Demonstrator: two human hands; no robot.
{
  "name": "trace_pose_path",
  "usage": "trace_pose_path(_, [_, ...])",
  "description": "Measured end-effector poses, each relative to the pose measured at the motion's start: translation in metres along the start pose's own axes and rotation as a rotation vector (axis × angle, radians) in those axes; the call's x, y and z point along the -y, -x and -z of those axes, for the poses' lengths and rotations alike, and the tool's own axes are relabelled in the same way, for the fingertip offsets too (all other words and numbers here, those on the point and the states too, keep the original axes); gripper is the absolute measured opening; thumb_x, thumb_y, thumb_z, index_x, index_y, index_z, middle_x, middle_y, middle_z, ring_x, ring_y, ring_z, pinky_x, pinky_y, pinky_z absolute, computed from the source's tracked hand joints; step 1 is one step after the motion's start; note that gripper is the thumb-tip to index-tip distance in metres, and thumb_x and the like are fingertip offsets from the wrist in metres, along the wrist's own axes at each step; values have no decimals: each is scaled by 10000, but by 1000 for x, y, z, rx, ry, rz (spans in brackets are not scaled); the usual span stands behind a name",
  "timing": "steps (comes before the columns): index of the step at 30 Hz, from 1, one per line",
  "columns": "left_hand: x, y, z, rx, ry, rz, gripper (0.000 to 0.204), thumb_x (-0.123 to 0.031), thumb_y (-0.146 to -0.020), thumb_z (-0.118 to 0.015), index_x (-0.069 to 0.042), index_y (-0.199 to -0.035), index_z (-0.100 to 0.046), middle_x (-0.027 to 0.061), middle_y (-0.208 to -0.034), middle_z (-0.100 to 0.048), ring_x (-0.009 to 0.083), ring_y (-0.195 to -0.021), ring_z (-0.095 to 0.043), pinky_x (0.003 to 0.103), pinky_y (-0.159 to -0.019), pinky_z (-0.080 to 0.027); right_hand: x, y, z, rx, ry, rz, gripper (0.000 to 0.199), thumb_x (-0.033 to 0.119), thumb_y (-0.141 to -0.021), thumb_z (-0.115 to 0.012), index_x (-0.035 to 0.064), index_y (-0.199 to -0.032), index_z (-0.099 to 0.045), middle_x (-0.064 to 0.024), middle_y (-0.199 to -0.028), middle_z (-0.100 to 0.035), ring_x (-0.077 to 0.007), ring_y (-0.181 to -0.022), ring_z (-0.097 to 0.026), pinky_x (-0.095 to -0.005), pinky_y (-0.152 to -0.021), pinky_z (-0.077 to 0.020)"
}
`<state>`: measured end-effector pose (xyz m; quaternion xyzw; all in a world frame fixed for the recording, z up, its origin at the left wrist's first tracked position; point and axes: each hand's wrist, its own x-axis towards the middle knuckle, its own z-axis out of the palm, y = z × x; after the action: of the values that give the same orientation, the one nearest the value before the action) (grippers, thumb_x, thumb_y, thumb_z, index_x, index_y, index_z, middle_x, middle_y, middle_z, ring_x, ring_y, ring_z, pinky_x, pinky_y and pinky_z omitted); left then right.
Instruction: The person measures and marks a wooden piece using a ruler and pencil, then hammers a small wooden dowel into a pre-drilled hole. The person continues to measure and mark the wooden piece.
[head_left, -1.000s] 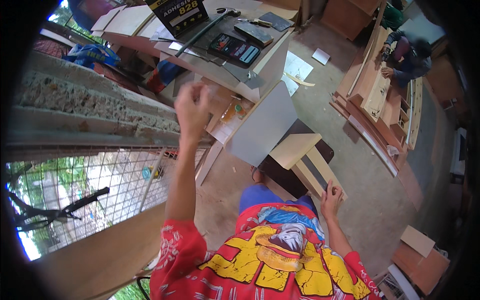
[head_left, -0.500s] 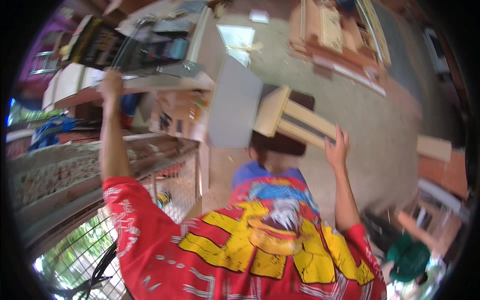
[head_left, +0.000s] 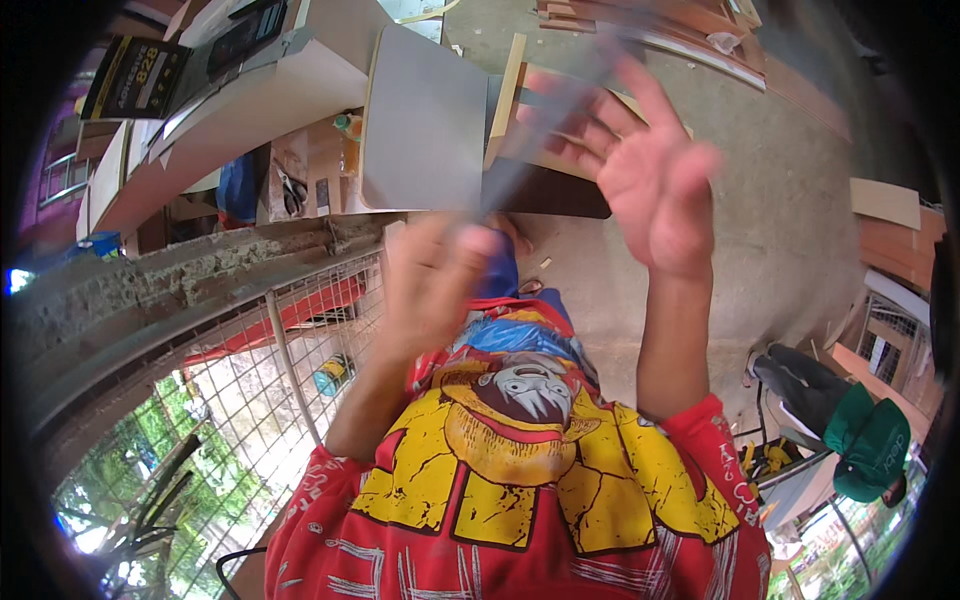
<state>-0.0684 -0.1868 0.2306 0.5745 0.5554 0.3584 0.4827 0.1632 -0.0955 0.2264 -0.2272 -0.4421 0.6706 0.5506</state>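
In front of my chest, my left hand (head_left: 435, 275) is closed around the lower end of a long, thin grey strip (head_left: 545, 135). The strip slants up to the right and is smeared by motion, so its kind is unclear. Beside it my right hand (head_left: 650, 170) is raised, palm showing and fingers spread, with nothing in it. Behind that hand stands a pale wooden frame (head_left: 507, 100), partly hidden, on a dark brown surface (head_left: 560, 192). Left of the frame is an upright grey panel (head_left: 425, 125).
The white bench (head_left: 285, 85) at upper left holds a black package (head_left: 135, 78). Scissors (head_left: 291, 190) and a bottle (head_left: 350, 128) are below it. Wire mesh (head_left: 255, 350) runs along my left. Wooden pieces (head_left: 690, 35) lie far off; a person in a green cap (head_left: 868, 440) is at right.
My left hand has come from the bench to my front, now with the grey strip. My right hand has let go of the wooden frame and risen, open. The view has shifted.
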Motion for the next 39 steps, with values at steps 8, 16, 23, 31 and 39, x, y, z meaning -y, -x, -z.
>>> trace_pose_path(8, [112,22,-57,599,71,-70,395,-328,-1058,-807,17,-1205,-684,167,-984,-727,260,-910,-707,433,-824,-555,-27,91,29,-257,-86,-168,668,571,-1200,-503,28,-1588,-498,6,-964,-575,-78,-690,-512,-245,-654,-457])
trace_pose_path(16, [269,-127,-57,-356,-250,-225,954,-351,-866,-968,3,-1636,-530,255,-1630,-592,441,-1516,-559,536,-1268,-447,-99,54,30,-112,1002,-290,394,283,-1195,-620,0,-1469,-645,-92,-1029,-709,-93,-782,-590,-260,-738,-496])
trace_pose_path(23, [313,-197,-74,-398,-93,-577,767,-149,-968,-852,-52,-1661,-537,247,-1641,-591,477,-1498,-566,519,-1262,-472,-146,27,43,-90,1289,-218,436,155,-1168,-651,-55,-1549,-631,-231,-1210,-810,-228,-975,-743,-335,-919,-588])
trace_pose_path(31, [330,-203,-87,-475,32,-670,682,-47,-985,-806,-47,-1628,-580,181,-1639,-632,416,-1463,-633,468,-1207,-540,-174,16,52,106,1626,6,501,161,-1207,-575,-15,-1675,-544,7,-1007,-670,-39,-786,-468,-210,-679,-380])
trace_pose_path(39, [339,-205,-89,-487,29,-696,758,-92,-955,-820,-130,-1658,-541,147,-1641,-620,420,-1422,-627,503,-1170,-557,-190,13,62,52,1533,126,437,53,-1150,-607,-90,-1562,-620,-182,-1196,-755,-221,-999,-689,-300,-886,-502])
